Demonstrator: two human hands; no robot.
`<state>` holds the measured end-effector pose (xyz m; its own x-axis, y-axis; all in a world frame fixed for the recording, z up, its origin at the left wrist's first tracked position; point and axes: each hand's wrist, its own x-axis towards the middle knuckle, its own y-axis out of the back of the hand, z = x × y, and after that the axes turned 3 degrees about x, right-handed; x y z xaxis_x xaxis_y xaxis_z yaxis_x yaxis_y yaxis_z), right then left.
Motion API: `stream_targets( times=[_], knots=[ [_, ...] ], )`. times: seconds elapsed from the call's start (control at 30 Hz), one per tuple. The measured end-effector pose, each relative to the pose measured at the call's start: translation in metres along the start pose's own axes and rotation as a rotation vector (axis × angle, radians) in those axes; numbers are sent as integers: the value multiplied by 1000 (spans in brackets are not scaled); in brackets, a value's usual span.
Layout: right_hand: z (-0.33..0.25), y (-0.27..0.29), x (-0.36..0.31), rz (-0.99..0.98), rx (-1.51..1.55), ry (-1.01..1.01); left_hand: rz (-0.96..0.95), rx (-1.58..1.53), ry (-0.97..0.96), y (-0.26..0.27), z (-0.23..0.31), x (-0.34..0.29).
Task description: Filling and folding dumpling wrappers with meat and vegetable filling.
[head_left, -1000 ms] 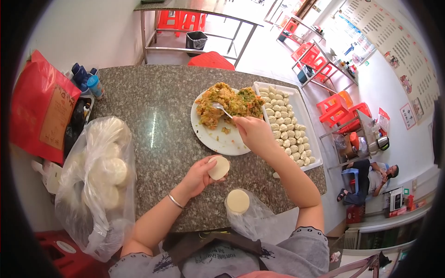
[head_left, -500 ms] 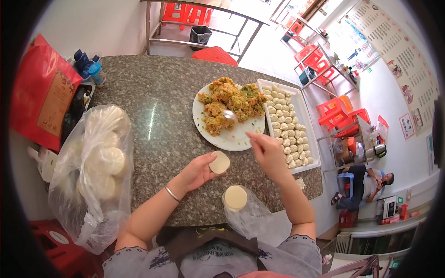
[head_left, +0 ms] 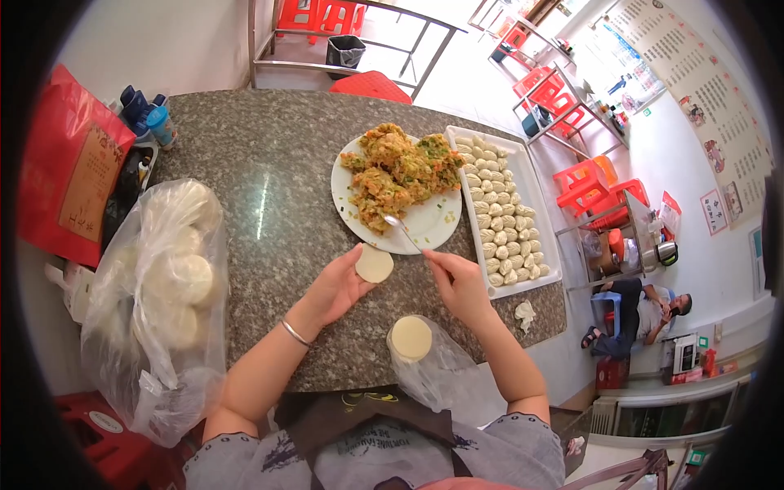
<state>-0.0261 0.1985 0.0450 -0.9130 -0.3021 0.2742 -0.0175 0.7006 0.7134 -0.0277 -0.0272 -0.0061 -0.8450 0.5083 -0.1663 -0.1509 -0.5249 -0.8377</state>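
A round, pale dumpling wrapper rests on the fingers of my left hand, with the thumb on its edge. My right hand pinches the thin handle of a metal spoon. The spoon's bowl is at the near side of a mound of chopped orange and green filling. That mound sits on a white plate just beyond both hands. Between my forearms, a stack of round wrappers lies on a clear plastic bag.
Right of the plate, a white tray holds rows of pleated dumplings. A plastic bag of round wrappers stands at the left, near a red bag. Crumpled tissue lies by the stone tabletop's right edge. Someone sits farther right.
The spoon's bowl has moved down and left, from over the filling to its near edge. My left hand has lifted the wrapper slightly towards the plate. The whole view has shifted a little.
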Motion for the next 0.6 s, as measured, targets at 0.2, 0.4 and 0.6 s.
stream_targets(
  times=[0.2,0.4,0.6],
  knots=[
    [9,-16,-8,-34,50,-6,89,-71,-9,-5,4,-1],
    [-3,2,-5,18,103,-94,178,-87,4,-14,5,-2],
    [10,-7,-13,-26,203,-168,181,-137,-40,-13,-4,1]
  ],
)
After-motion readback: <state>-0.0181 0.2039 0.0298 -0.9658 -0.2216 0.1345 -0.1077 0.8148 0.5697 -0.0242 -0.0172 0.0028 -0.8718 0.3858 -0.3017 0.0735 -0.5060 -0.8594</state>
